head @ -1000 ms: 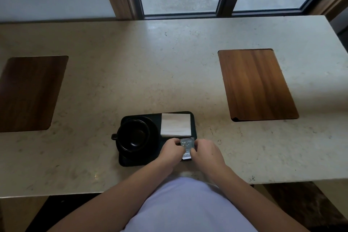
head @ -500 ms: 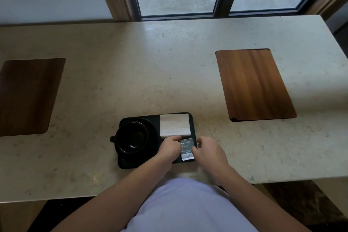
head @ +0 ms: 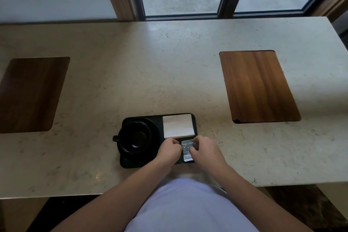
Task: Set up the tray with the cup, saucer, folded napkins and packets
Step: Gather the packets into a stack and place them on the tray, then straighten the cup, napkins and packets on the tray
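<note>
While pinched between left hand (head: pixel 169 149) and right hand (head: pixel 204 149), packets (head: pixel 187 149) low over tray (head: pixel 143 165) near corner, below napkins (head: pixel 178 126), beside cup (head: pixel 134 136). Risk: uneven release, fanning or sliding over rim.

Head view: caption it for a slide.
Both hands, left hand and right hand, arrange packets on a black tray beside cup and folded napkins.

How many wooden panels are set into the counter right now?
2. One wooden panel lies right of the tray; the other wooden panel lies far left, cut off by the frame edge. More may lie outside the view.
</note>
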